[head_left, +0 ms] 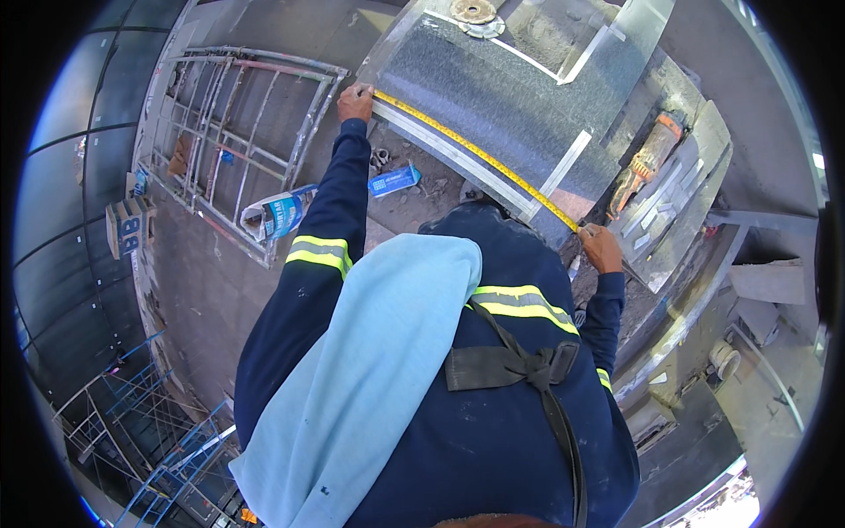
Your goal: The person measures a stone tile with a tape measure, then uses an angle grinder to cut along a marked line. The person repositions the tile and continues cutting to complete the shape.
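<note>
A yellow measuring tape (475, 154) is stretched taut along the near edge of a dark grey speckled slab (493, 106). My left hand (356, 103) is closed at the tape's far-left end, by the slab's corner. My right hand (602, 248) is closed on its other end, at the slab's near-right side; the tape case cannot be made out. Below the tape runs a pale strip (458, 158) along the edge. Another pale strip (565, 164) lies crosswise on the slab's right part. Both my arms are stretched out in dark blue sleeves with reflective bands.
An orange power tool (647, 163) lies right of the slab on dusty boards. Round discs (475, 12) rest at its far edge. A metal frame (246, 132), a printed bag (280, 214) and a blue box (393, 180) are to the left. Blue scaffolding (176, 466) stands at lower left.
</note>
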Demonstrator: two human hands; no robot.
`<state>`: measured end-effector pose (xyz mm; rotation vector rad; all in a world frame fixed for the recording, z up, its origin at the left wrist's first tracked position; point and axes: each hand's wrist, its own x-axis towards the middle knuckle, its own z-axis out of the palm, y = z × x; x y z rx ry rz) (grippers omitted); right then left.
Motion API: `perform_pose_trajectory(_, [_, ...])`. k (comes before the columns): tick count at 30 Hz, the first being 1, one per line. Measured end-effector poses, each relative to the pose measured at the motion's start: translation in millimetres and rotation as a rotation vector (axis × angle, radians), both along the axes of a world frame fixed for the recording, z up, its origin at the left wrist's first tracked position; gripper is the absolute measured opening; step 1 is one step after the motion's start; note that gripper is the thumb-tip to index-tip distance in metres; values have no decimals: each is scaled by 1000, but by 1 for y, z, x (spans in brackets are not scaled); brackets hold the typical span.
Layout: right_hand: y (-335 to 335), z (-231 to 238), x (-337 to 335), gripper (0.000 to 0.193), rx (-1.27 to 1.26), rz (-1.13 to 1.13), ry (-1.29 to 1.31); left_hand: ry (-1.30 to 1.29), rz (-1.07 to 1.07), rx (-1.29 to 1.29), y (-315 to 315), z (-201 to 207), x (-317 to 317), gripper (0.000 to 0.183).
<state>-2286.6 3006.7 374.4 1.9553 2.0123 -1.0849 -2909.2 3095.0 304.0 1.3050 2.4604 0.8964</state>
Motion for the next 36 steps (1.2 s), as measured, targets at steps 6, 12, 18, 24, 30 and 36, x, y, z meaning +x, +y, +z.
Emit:
perform_pose_trajectory(6, [1, 5, -3, 39, 4, 16, 37, 23, 9, -15, -2, -2, -4, 24])
perform_pose_trajectory(12, [-1, 0, -1, 36, 11, 23, -18, -17, -66, 12, 3, -14, -14, 25])
perform_pose_trajectory(18, [-1, -4, 0, 36, -16, 18, -32, -16, -84, 36, 1, -15, -16, 24])
perform_pose_trajectory(24, [-2, -6, 1, 38, 38, 65, 7, -29, -61, 49, 0, -8, -10, 23])
perform_pose_trajectory(30, [1, -5, 1, 39, 31, 103, 19, -24, -38, 19, 0, -5, -8, 23])
perform_pose_trajectory(36, [0, -10, 4, 39, 8, 109, -1, -28, -17, 13, -1, 0, -3, 24])
